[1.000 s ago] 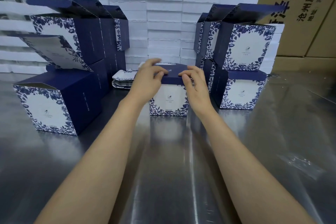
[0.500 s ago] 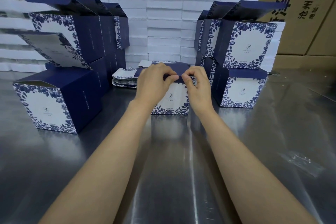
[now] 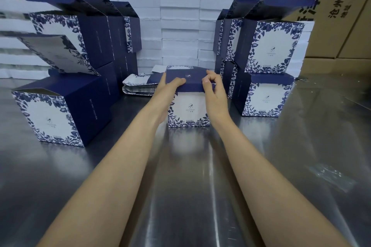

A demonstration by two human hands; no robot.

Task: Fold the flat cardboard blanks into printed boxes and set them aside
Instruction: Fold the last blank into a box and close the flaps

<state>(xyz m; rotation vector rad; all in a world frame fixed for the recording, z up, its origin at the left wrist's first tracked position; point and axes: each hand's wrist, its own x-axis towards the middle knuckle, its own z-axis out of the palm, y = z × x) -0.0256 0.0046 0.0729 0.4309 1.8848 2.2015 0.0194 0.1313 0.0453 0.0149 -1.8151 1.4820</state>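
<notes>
Box [image 3: 188,110] stands upright on the metal table [image 3: 190,176] between both hands. Left hand [image 3: 167,91] presses straight fingers on the dark blue lid [image 3: 185,78]; right hand [image 3: 212,94] pinches the lid's front edge. Flat blanks [image 3: 136,88] lie just left of the grip, finished boxes [image 3: 265,94] just right.

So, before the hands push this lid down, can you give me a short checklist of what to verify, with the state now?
1. Box upright on the table: ok.
2. Left hand on the lid: ok, fingers lie on its top.
3. Right hand pinches the lid's front edge: ok.
4. Lid flap tucked inside the front wall: cannot tell, hands cover it.
5. Free table in front for the arms: ok.
6. Room to set it aside: ok, bare table at the right, near the stacked boxes.
</notes>
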